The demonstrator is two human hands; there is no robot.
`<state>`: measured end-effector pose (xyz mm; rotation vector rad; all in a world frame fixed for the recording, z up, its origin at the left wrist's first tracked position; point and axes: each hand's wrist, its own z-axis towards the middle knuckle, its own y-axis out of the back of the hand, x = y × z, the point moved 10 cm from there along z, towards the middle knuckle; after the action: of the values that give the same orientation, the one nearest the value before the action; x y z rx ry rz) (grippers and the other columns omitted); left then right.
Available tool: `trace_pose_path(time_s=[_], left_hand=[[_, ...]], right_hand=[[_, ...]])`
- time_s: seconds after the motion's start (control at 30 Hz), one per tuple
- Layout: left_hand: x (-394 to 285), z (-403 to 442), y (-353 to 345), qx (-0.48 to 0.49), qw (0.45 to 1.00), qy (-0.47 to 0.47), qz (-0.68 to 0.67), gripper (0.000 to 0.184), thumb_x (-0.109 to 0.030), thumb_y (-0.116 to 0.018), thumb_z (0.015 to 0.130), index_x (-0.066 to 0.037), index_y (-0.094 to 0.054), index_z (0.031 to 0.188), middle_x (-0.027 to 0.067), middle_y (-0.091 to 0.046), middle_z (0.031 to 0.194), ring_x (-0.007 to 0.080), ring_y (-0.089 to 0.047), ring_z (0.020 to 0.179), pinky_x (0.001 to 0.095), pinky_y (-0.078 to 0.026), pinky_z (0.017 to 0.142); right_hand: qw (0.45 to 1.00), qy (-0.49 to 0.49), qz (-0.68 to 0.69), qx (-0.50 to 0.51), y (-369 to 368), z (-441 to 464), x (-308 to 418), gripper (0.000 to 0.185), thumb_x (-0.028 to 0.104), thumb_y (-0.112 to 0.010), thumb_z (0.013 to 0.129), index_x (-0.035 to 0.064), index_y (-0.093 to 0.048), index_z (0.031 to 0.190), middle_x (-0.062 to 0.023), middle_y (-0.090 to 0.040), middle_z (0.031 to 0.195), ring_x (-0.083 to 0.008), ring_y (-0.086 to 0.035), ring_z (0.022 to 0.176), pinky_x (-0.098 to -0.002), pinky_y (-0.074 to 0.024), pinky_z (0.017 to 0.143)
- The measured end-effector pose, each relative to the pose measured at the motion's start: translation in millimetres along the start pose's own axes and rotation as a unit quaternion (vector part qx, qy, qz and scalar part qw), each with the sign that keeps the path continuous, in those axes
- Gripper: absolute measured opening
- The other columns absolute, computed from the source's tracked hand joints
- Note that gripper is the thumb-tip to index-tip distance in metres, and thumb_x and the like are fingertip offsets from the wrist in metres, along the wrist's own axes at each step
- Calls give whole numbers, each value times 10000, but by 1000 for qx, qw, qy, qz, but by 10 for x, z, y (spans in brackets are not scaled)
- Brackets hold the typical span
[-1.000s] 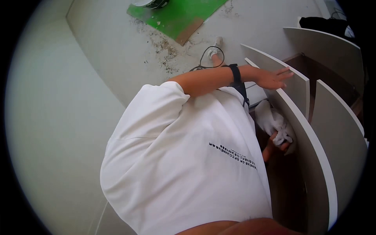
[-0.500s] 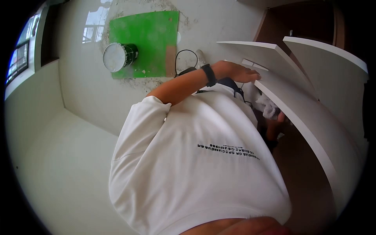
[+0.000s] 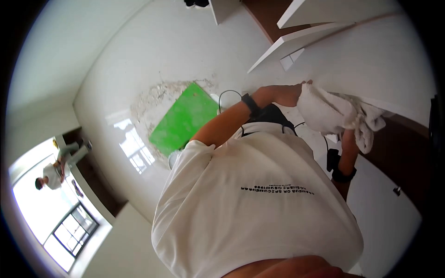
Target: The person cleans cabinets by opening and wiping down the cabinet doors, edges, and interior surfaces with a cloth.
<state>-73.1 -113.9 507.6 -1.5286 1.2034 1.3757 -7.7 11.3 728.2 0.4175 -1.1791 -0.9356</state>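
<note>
A white cloth (image 3: 324, 109), bunched and towel-like, is stretched between my two hands beside the edge of a white cabinet panel (image 3: 371, 69). My left hand (image 3: 288, 96) comes in from the left, wearing a black wristband, with its fingers closed at the cloth's near corner; the fingertips are partly hidden. Lower and to the right, my right hand (image 3: 350, 139) grips the bunched end of the cloth, part of which hangs over the fingers. A black band circles that wrist too. Behind the cloth lies the brown cabinet interior (image 3: 387, 155).
Two white cabinet doors (image 3: 289, 44) stand open above my hands. Another white panel with a small black fitting (image 3: 397, 191) is at lower right. A dusty green board (image 3: 187, 121) lies on the debris-marked floor (image 3: 153, 60). Another person (image 3: 53, 175) is by the window.
My right hand has come out of the cabinet with the white cloth. My left hand has gone from the panel edge to the cloth. The view has turned, bringing the window and another person into sight.
</note>
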Motion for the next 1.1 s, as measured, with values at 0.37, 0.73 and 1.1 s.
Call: trace_pose_path(time_s=[0.37,0.73,1.1], left_hand=[[-383,-333,28,68,993,-75,57,622,-185,-547,975,-48,-256,1507,190,-362,1509,313,-396,1364,392,-336,1120],[-397,-923,1653,5,981,109,162,369,-255,-610,958,-76,-541,1274,124,-642,1191,262,-623,1084,370,-490,913],[-1196,-678,1944,-81,977,-89,174,898,-263,-737,828,-43,-192,1507,222,-373,1463,367,-408,1343,421,-390,1085]], right_hand=[[963,-152,-9,-221,219,-160,457,684,128,-788,791,18,-388,1335,-143,-557,1238,-210,-570,1106,-360,-461,947],[925,-111,-345,-114,-886,-455,-60,403,148,-648,919,51,-532,1293,-66,-586,1261,-184,-572,1127,-284,-455,962],[902,-283,52,-321,-1097,-867,-114,567,117,-794,761,-8,-511,1236,-137,-629,1138,-243,-614,1031,-365,-473,928]])
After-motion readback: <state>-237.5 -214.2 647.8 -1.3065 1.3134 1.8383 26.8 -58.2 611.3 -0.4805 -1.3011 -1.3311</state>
